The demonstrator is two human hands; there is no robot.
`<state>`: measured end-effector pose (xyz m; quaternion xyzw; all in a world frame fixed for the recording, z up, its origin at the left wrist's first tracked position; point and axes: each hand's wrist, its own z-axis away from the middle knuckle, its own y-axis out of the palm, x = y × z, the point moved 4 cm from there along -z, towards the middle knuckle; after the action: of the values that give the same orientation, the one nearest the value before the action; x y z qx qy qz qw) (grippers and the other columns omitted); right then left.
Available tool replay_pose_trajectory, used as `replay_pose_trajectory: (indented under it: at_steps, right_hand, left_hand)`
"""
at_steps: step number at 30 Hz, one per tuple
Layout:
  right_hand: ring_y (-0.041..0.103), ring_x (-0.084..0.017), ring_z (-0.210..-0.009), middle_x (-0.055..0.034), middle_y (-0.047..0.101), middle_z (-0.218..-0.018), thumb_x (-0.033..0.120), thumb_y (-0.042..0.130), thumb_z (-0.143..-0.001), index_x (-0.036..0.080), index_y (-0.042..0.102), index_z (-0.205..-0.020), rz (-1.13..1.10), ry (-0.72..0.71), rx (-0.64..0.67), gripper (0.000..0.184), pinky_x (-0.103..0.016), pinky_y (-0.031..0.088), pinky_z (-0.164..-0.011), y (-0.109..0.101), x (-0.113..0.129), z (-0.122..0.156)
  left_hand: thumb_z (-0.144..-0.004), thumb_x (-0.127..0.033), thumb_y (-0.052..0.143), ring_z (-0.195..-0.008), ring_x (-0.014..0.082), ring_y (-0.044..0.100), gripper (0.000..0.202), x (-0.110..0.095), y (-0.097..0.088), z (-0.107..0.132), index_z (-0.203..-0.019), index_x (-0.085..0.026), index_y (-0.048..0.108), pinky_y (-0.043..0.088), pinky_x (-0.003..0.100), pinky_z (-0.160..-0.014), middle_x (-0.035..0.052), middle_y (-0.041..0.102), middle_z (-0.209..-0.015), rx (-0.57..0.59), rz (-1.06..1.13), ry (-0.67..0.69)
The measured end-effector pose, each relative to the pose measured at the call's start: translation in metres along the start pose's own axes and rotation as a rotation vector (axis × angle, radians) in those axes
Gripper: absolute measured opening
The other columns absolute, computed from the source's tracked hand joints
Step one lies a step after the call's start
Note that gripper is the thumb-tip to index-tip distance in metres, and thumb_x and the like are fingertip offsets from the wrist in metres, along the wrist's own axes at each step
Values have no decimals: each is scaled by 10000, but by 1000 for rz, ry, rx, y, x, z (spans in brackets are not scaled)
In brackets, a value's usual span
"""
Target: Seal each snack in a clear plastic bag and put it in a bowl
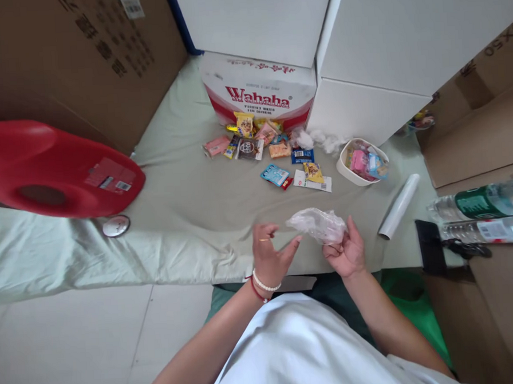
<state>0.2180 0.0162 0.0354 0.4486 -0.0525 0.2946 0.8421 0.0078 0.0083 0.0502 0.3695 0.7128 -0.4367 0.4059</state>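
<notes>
My right hand (348,250) grips a crumpled clear plastic bag (318,224) by its right end, above the front of the cloth-covered surface. What the bag holds, if anything, I cannot make out. Just left of the bag, my left hand (272,253) has its thumb stretched toward it and the other fingers curled, with a gap between thumb and fingers. A ring and a bead bracelet are on that side. Beyond the hands lie small wrapped snacks (249,149), a blue packet (275,175) and a yellow packet (313,172) on a white one.
A white bowl (345,173) of wrapped snacks stands right, near a white roll (399,207). Plastic bottles (476,202) and a black phone-like slab (430,247) lie farther right. A red plastic container (57,168) is left. A Wahaha carton (260,91) and white boxes back the surface.
</notes>
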Motion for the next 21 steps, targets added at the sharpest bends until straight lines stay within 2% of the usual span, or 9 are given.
replay_pose_trajectory:
  at_steps: [2,5,8,10,12,16,18,21]
  right_hand:
    - [204,-25,-395,107,515,-542,542,827,-842,214,602,-789,-31,35,-11,401,-161,269,-367,-6,-8,-2]
    - [197,-21,-395,95,567,-569,535,845,-821,209,623,-823,-43,115,-19,394,-153,257,-358,-12,-23,-6]
    - [186,-17,-397,88,586,-588,516,876,-789,202,663,-892,-36,181,-22,392,-148,238,-350,-14,-31,-7]
    - [189,-21,-400,95,543,-560,506,881,-784,202,667,-875,-30,172,-18,384,-146,237,-352,-14,-30,-7]
    - [221,-27,-411,94,500,-545,501,878,-786,204,658,-834,-20,127,-12,372,-146,257,-366,-15,-24,-7]
    - [315,-27,-473,73,541,-636,359,930,-721,203,694,-891,90,-33,-44,331,-141,340,-436,-22,-3,-6]
    - [336,-24,-496,57,589,-697,276,953,-659,200,699,-896,210,-120,-100,356,-145,344,-459,-31,10,-7]
    - [357,-41,-514,19,652,-787,328,958,-613,201,697,-868,474,-237,-232,386,-183,310,-455,-47,29,-5]
  left_hand:
    - [-884,-453,780,-915,202,617,310,-1,8,2,-1046,-226,644,548,361,-822,59,633,-995,118,-50,69]
    - [-897,-460,752,-955,212,633,369,6,23,3,-1180,-236,677,549,342,-772,96,648,-1120,255,-19,15]
    - [-935,-402,678,-878,191,643,181,18,33,0,-979,-235,732,536,330,-771,71,668,-1003,315,28,-68]
    - [-939,-411,652,-816,178,643,212,28,34,-3,-853,-227,711,527,315,-751,50,669,-892,336,81,-162]
    - [-910,-482,673,-780,171,642,270,40,29,-6,-843,-221,683,531,301,-715,39,681,-863,304,191,-336]
    - [-762,-570,802,-847,173,683,418,66,5,-9,-834,-215,593,604,334,-751,36,729,-974,70,558,-711]
    - [-685,-519,877,-871,176,711,465,77,-11,-10,-835,-215,559,631,380,-808,24,741,-987,-31,695,-806]
    - [-644,-435,917,-849,181,742,476,88,-34,-11,-837,-222,536,641,408,-846,9,755,-922,-110,770,-864]
